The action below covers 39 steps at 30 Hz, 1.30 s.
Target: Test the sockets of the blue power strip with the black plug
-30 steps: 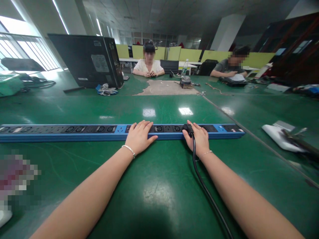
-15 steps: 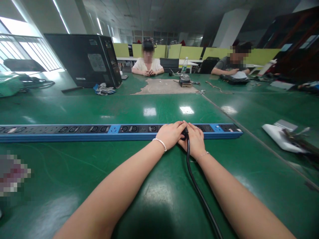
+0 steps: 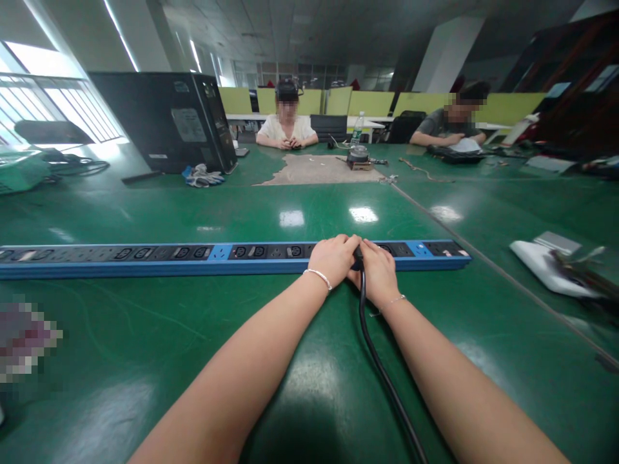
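Observation:
A long blue power strip (image 3: 261, 265) with black and blue sockets lies across the green table. Toward its right part, my left hand (image 3: 333, 260) and my right hand (image 3: 380, 270) meet over the sockets. Between them both grip a black plug (image 3: 358, 256), mostly covered by my fingers. From the plug a thick black cord (image 3: 374, 351) runs down toward me between my forearms. Whether the plug sits in a socket is hidden by my hands.
Behind the strip stand a black computer case (image 3: 159, 122), gloves (image 3: 203, 175) and a coil-like device (image 3: 358, 156) on a brown sheet (image 3: 304, 169). Two people sit across the table. A white object (image 3: 546, 267) lies at right, a blurred item (image 3: 24, 338) at left.
My left hand and wrist have shifted slightly to the right along the strip. My right hand stays nearly still. The cord has moved a little to the left.

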### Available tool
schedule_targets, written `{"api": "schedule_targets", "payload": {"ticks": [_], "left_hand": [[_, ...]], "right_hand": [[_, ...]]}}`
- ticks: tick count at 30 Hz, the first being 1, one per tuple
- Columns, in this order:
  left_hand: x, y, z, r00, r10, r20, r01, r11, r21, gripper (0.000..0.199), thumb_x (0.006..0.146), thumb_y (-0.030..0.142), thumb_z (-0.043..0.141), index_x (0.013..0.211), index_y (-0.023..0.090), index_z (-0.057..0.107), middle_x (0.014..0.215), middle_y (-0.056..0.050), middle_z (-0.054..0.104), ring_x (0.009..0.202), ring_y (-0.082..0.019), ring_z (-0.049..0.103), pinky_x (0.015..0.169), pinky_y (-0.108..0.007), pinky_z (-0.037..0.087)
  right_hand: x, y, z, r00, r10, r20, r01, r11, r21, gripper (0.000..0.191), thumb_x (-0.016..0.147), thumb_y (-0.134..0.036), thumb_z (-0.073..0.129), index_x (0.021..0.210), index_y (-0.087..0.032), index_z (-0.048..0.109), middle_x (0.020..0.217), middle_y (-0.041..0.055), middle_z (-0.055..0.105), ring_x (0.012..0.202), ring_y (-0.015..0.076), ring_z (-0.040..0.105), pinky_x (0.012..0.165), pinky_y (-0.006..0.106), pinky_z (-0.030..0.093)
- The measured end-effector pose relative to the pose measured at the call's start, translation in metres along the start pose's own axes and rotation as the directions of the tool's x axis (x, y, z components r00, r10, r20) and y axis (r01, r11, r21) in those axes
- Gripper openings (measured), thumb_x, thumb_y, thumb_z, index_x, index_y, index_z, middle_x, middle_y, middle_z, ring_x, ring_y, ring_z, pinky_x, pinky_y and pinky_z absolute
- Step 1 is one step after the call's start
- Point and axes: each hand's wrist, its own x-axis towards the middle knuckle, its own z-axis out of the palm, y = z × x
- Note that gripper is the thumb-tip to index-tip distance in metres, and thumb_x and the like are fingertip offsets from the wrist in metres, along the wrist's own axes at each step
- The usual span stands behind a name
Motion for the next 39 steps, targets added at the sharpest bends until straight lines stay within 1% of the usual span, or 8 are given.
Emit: {"api": "schedule_targets", "payload": {"ticks": [13, 18, 21, 23, 26, 32, 35, 39], "left_hand": [[-0.005, -0.001, 0.007, 0.997, -0.024, -0.072, 0.019, 0.997, -0.075, 0.033, 0.089, 0.025, 0.044, 0.122, 0.026, 0.048, 0.107, -0.003, 0.064, 0.099, -0.018, 0.057, 0.084, -0.032, 0.044], [0.001, 0.014, -0.002, 0.961, -0.139, -0.240, 0.068, 0.956, -0.285, 0.032, 0.092, 0.028, 0.039, 0.122, 0.018, 0.045, 0.116, -0.008, 0.059, 0.105, -0.016, 0.055, 0.088, -0.026, 0.044], [0.006, 0.017, -0.014, 0.953, -0.088, -0.291, -0.018, 0.940, -0.342, 0.029, 0.092, 0.029, 0.040, 0.119, 0.021, 0.046, 0.115, -0.007, 0.060, 0.107, -0.016, 0.055, 0.091, -0.029, 0.043], [0.004, 0.006, -0.025, 0.939, -0.123, -0.322, -0.004, 0.930, -0.368, 0.029, 0.091, 0.030, 0.042, 0.118, 0.021, 0.046, 0.113, -0.008, 0.062, 0.104, -0.018, 0.057, 0.090, -0.032, 0.044], [-0.012, -0.034, -0.045, 0.897, -0.323, -0.302, 0.174, 0.885, -0.432, 0.035, 0.089, 0.037, 0.045, 0.117, 0.016, 0.045, 0.096, -0.009, 0.066, 0.086, -0.019, 0.063, 0.078, -0.033, 0.049], [-0.069, -0.122, -0.066, 0.920, -0.364, -0.147, 0.290, 0.882, -0.370, 0.027, 0.084, 0.035, 0.052, 0.106, 0.020, 0.055, 0.092, -0.004, 0.068, 0.081, -0.017, 0.063, 0.075, -0.030, 0.049], [-0.084, -0.133, -0.062, 0.922, -0.374, -0.104, 0.313, 0.875, -0.368, 0.027, 0.083, 0.034, 0.051, 0.106, 0.020, 0.056, 0.097, -0.005, 0.068, 0.087, -0.018, 0.063, 0.080, -0.032, 0.049], [-0.084, -0.131, -0.054, 0.937, -0.347, -0.053, 0.307, 0.884, -0.352, 0.032, 0.084, 0.036, 0.050, 0.110, 0.020, 0.056, 0.099, -0.006, 0.067, 0.091, -0.020, 0.063, 0.083, -0.035, 0.049]], "right_hand": [[0.001, -0.002, 0.000, 1.000, -0.004, 0.005, 0.004, 0.999, -0.034, 0.057, 0.075, -0.035, 0.053, 0.126, -0.010, 0.047, 0.124, 0.0183, 0.057, 0.121, 0.0285, 0.046, 0.099, 0.043, 0.032], [0.002, -0.007, -0.002, 0.997, 0.073, -0.021, -0.074, 0.997, -0.007, 0.042, 0.081, -0.025, 0.043, 0.121, -0.015, 0.053, 0.117, 0.0137, 0.062, 0.116, 0.0256, 0.051, 0.097, 0.042, 0.034], [0.002, -0.009, -0.003, 0.997, 0.072, 0.004, -0.072, 0.997, -0.015, 0.035, 0.082, -0.027, 0.045, 0.112, -0.017, 0.059, 0.114, 0.0118, 0.064, 0.116, 0.0254, 0.051, 0.096, 0.042, 0.034], [0.002, -0.008, -0.003, 0.999, 0.045, 0.018, -0.044, 0.998, -0.034, 0.038, 0.080, -0.034, 0.052, 0.114, -0.020, 0.058, 0.122, 0.0097, 0.061, 0.120, 0.0264, 0.048, 0.098, 0.044, 0.032], [0.002, -0.006, -0.001, 0.999, 0.024, 0.021, -0.023, 0.998, -0.054, 0.048, 0.077, -0.044, 0.058, 0.120, -0.023, 0.055, 0.132, 0.0065, 0.054, 0.124, 0.0269, 0.044, 0.100, 0.046, 0.029], [0.002, -0.005, 0.001, 0.999, 0.035, 0.019, -0.034, 0.998, -0.049, 0.052, 0.076, -0.049, 0.060, 0.120, -0.023, 0.056, 0.133, 0.0055, 0.053, 0.124, 0.0269, 0.043, 0.101, 0.046, 0.028], [0.002, -0.004, 0.001, 0.999, 0.035, 0.019, -0.034, 0.998, -0.047, 0.051, 0.076, -0.049, 0.060, 0.120, -0.022, 0.056, 0.133, 0.0056, 0.053, 0.124, 0.0274, 0.043, 0.101, 0.047, 0.028], [0.002, -0.003, 0.002, 0.999, 0.029, 0.018, -0.028, 0.998, -0.051, 0.051, 0.076, -0.049, 0.060, 0.120, -0.022, 0.057, 0.132, 0.0061, 0.054, 0.124, 0.0278, 0.044, 0.101, 0.047, 0.029]]}}
